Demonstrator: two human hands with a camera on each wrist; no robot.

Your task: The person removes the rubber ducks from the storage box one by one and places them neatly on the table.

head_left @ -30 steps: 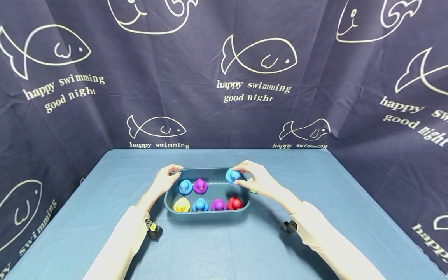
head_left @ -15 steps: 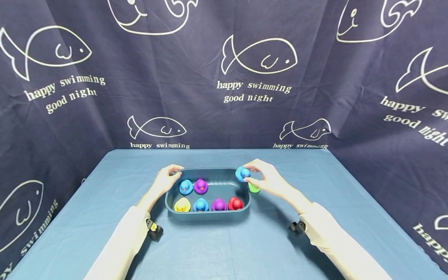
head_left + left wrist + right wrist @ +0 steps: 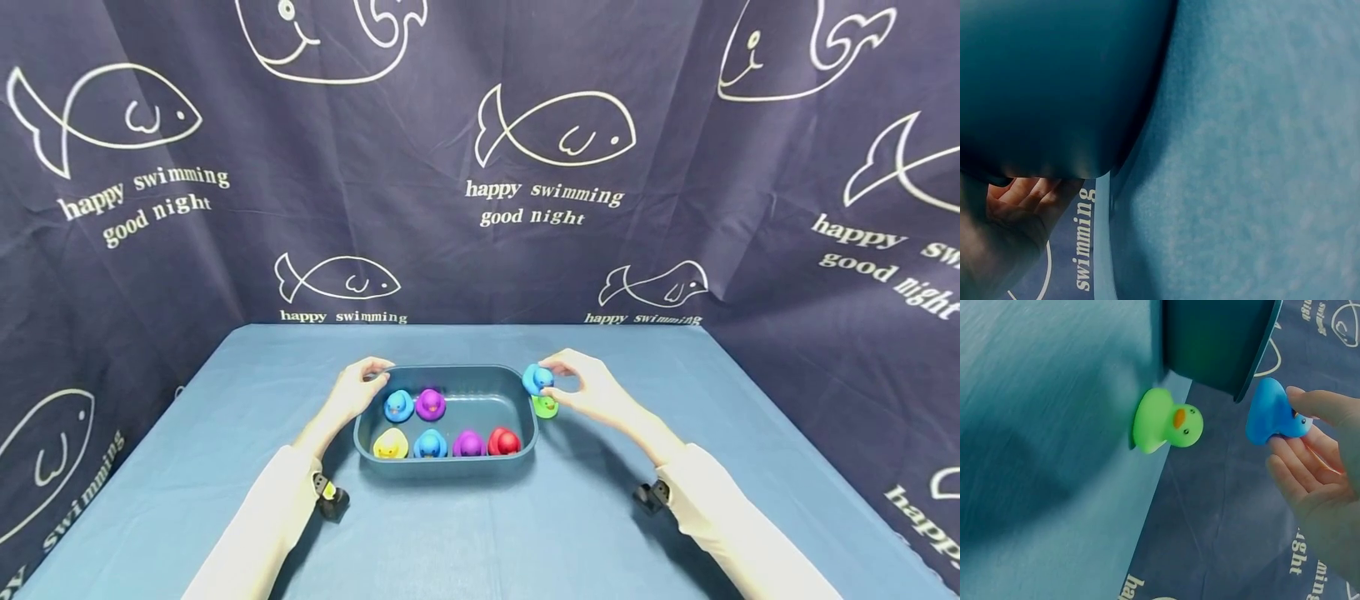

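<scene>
A dark teal plastic bin (image 3: 450,468) stands mid-table with several rubber ducks in it. My left hand (image 3: 354,390) grips its rim at the back left corner; in the left wrist view the fingers (image 3: 1029,194) show past the bin's wall. Between thumb and fingers, my right hand (image 3: 596,390) pinches a blue rubber duck (image 3: 537,379), raised beside the bin's right rim. Below it a green rubber duck (image 3: 1159,422) sits upright on the table, close to the bin's right end.
In the bin, a yellow (image 3: 391,444), a blue, a purple and a red duck (image 3: 504,441) line the front side. Another blue duck (image 3: 399,406) and a purple duck (image 3: 431,404) are at back left. A dark printed curtain (image 3: 480,283) hangs behind the table.
The right hand has carried the blue duck rightward, from over the bin's back right corner to outside its rim. The green duck has come into fuller view. The left hand stays put.
</scene>
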